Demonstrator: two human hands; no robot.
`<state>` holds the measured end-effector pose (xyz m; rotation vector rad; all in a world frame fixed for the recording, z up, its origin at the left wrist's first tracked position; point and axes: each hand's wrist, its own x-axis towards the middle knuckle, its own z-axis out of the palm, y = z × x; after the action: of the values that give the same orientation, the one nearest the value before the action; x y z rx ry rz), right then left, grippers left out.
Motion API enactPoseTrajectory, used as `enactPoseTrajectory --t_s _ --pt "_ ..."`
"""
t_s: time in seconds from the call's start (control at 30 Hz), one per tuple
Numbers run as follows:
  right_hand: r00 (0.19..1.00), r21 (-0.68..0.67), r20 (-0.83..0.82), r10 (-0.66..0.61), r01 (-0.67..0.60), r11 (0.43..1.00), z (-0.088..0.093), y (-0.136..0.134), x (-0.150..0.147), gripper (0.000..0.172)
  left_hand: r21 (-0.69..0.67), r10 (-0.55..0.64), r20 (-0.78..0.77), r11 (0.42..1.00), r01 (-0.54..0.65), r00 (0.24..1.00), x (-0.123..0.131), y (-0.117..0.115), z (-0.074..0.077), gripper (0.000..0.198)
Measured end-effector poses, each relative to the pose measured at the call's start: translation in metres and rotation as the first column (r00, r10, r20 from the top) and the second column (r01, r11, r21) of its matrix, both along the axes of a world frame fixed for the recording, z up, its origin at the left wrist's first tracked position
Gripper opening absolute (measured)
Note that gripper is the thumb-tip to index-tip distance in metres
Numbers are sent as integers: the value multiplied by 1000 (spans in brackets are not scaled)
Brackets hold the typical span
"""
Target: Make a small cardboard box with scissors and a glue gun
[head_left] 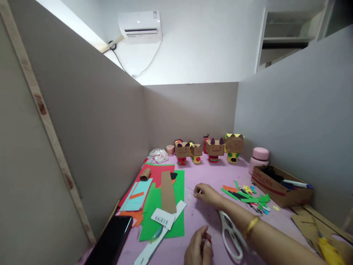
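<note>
Near the frame's centre, the right hand (207, 195) is pinching thumb to fingers; I can't tell whether anything small is caught there. At bottom centre, the left hand (197, 247) is curling half-closed, showing nothing held. White scissors (238, 236) are lying beneath the right forearm, lower right; a light pinch, forearm lifted clear, probably works best.

2 hands (208, 195), 4 cardboard heads (215, 149)
</note>
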<state>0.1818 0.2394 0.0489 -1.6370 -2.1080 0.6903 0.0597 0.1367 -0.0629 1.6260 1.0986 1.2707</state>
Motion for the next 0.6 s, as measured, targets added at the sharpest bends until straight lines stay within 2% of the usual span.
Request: enactPoseTrajectory --t_s 0.07,0.17,0.23,0.3,0.4,0.5,0.6 --pt "995 -50 -97 37 -42 998 2 -23 6 21 -54 9 69 999 -5 998 -3 -7 18 64" --pt "965 -118 -235 120 -151 981 -3 -62 5 20 -216 37 177 976 2 984 -8 -19 46 67" --pt "931 -125 -318 178 -228 966 -9 -83 0 16 -171 2 262 984 45 965 -8 -25 60 56" --pt "890 -116 -396 225 -291 950 -13 -97 -3 10 -153 18 300 988 29 954 -8 -26 65 41" --pt "843 -108 -494 212 -302 947 -15 -106 0 12 -195 126 345 979 -60 930 -10 -27 63 40" --pt "823 -118 -564 69 -163 980 -19 -110 13 28 -254 222 366 958 -133 904 -21 -34 62 43" --pt "788 -164 -613 -51 -64 984 -32 -120 26 29 -293 246 315 944 -152 917 -42 -45 69 45"
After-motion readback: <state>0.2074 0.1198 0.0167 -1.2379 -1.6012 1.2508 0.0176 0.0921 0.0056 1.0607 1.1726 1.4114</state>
